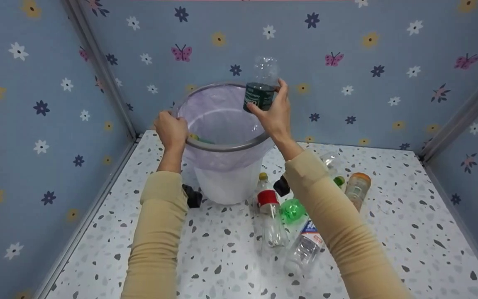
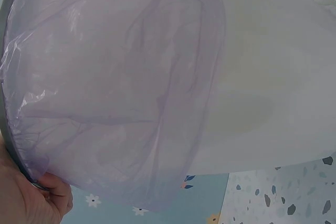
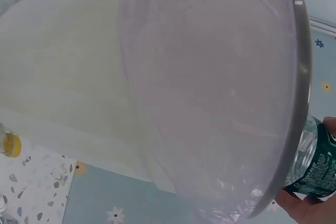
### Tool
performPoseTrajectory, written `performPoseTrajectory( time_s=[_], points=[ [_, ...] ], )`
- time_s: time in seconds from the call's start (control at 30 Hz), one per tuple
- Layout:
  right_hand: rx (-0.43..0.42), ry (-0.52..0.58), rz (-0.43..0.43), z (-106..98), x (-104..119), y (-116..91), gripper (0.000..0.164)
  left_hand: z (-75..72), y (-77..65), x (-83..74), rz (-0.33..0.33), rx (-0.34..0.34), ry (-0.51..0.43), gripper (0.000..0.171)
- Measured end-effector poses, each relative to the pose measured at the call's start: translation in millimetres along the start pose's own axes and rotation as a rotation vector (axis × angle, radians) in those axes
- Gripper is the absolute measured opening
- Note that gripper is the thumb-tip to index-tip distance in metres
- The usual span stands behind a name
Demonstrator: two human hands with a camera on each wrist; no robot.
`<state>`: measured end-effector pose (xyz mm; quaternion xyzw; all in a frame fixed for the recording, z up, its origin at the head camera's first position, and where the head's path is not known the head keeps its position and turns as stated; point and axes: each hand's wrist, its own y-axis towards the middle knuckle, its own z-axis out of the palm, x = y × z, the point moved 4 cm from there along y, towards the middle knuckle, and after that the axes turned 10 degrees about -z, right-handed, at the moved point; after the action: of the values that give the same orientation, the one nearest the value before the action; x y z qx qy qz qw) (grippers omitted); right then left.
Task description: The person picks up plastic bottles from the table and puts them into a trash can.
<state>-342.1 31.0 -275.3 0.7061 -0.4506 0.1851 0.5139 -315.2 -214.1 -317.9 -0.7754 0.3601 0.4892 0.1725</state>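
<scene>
A white trash bin [image 1: 232, 185] lined with a thin purple bag [image 1: 206, 158] stands upright, a grey ring [image 1: 232, 147] around its mouth. My left hand [image 1: 171, 131] grips the ring and bag at the left side; its curled fingers [image 2: 56, 190] show in the left wrist view. Over the right side of the mouth, my right hand [image 1: 278, 116] holds a clear plastic bottle [image 1: 259, 96] with a dark green label between thumb and fingers. In the right wrist view the ring partly hides this bottle. Inside the bin, something green and yellow [image 1: 199, 139] shows near the left front.
Right of the bin on the speckled floor lie a red-labelled bottle [image 1: 269, 211], a green bottle [image 1: 292, 210], a clear bottle with blue-and-white label [image 1: 306, 247] and an orange-capped bottle [image 1: 358, 189]. The right forearm covers part of them. Flowered walls [image 1: 347, 74] enclose the back and sides.
</scene>
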Motion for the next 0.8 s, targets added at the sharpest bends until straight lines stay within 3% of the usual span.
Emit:
performPoseTrajectory(
  time_s=[0.2, 0.53, 0.8],
  points=[
    [0.026, 0.017, -0.017, 2.0, -4.3, -6.2, 0.077, 2.0, 0.4, 1.1, -0.002, 0.008, -0.004, 0.029],
    [0.021, -0.051, -0.121, 0.3, -9.7, -15.9, 0.037, 2.3, -0.3, 2.7, -0.027, 0.043, -0.033, 0.03],
    [0.006, -0.027, -0.181, -5.9, -7.1, -27.5, 0.029, 1.3, -0.2, 1.9, -0.041, 0.048, -0.036, 0.031]
  ],
)
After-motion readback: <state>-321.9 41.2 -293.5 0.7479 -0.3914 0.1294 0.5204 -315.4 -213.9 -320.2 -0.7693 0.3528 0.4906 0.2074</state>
